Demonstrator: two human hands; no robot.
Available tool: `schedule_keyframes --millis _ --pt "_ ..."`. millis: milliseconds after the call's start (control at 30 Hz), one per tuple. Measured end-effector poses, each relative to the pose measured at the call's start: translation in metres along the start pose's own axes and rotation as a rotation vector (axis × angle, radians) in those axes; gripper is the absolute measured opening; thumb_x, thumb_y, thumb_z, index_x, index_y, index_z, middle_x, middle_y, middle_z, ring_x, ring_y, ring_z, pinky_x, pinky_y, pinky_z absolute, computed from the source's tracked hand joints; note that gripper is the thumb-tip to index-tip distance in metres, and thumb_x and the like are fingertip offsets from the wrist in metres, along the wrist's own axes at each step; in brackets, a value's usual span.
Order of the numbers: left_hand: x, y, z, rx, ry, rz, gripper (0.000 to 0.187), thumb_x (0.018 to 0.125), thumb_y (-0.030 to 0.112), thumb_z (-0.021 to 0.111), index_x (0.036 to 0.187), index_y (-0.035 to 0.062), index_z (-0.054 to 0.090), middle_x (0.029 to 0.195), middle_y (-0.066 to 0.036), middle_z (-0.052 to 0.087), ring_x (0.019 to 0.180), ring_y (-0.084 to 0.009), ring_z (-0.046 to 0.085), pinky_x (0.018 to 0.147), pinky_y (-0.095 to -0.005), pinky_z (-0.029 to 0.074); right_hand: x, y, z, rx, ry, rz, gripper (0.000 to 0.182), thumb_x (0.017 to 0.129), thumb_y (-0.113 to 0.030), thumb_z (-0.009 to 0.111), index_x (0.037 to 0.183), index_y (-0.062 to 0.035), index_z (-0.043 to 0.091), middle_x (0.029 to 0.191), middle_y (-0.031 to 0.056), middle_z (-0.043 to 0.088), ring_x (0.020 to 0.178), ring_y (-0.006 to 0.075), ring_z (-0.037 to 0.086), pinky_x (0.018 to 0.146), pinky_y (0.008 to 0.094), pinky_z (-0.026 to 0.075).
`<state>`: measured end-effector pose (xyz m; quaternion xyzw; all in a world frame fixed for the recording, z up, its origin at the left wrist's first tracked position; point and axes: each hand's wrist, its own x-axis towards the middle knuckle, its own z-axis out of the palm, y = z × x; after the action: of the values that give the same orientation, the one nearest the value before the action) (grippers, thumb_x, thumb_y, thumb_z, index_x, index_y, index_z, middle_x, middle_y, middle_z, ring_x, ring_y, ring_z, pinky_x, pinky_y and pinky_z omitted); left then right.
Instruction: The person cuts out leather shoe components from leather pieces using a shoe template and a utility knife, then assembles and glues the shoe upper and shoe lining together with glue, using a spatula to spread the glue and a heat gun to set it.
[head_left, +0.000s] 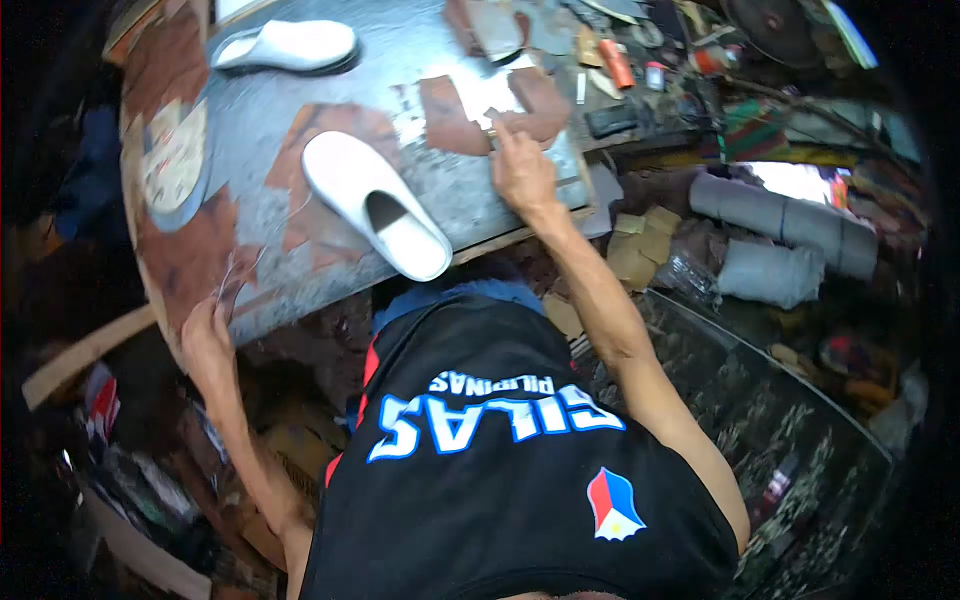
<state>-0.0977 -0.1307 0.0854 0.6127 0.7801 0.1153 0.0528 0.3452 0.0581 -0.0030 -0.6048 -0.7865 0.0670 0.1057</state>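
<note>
My right hand [524,168] reaches over the right part of the metal-topped table [270,95], its fingertips at the edge of a U-shaped brown leather piece [455,125]. Its fingers look bent together; what they hold, if anything, is too small to name. At the table's lower left edge, my left hand [208,335] touches brown leather [205,265], near some thin thread [232,268]; its grip is unclear. Between the hands a white slip-on shoe [345,180] lies over another brown leather piece [365,125] and the front edge. A second white shoe [300,45] lies at the back left.
A sole-shaped piece [175,160] lies on the table's left side. Beyond the right edge are an orange tube [616,64], a small red-and-white container [655,75] and many tools. Rolled grey sheets [790,220] and cardboard pieces [640,245] sit lower right.
</note>
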Motion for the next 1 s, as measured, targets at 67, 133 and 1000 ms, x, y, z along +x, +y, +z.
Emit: schedule_keyframes --millis 67,133,1000 --pt "-0.001 -0.012 0.005 0.089 -0.011 0.030 0.018 0.092 0.014 0.059 0.095 -0.0018 0.067 0.096 -0.021 0.066 0.094 -0.0397 0.060 0.083 -0.0457 0.047 0.000 0.007 0.005 0.037 0.035 0.015 0.051 0.086 -0.016 0.061 0.134 -0.0150 0.046 0.100 0.0177 0.058 0.088 0.0374 0.060 0.071 0.0516 0.052" --pt "0.007 0.008 -0.009 0.173 -0.257 -0.350 0.024 0.095 0.022 0.058 0.090 -0.0005 0.067 0.090 -0.022 0.064 0.082 -0.0420 0.059 0.073 -0.0486 0.045 0.002 0.010 0.004 0.034 0.060 0.034 0.048 0.086 -0.016 0.062 0.132 -0.0149 0.047 0.100 0.0171 0.058 0.089 0.0369 0.060 0.072 0.0510 0.052" --pt "0.052 0.255 0.142 -1.274 0.076 -0.781 0.026 0.096 0.022 0.061 0.091 -0.0028 0.056 0.090 -0.006 0.059 0.081 -0.0089 0.051 0.075 -0.0259 0.042 0.006 0.052 -0.035 0.305 0.124 -0.327 0.055 0.080 -0.020 0.075 0.130 -0.0112 0.054 0.117 0.0154 0.056 0.105 0.0336 0.055 0.084 0.0445 0.044"
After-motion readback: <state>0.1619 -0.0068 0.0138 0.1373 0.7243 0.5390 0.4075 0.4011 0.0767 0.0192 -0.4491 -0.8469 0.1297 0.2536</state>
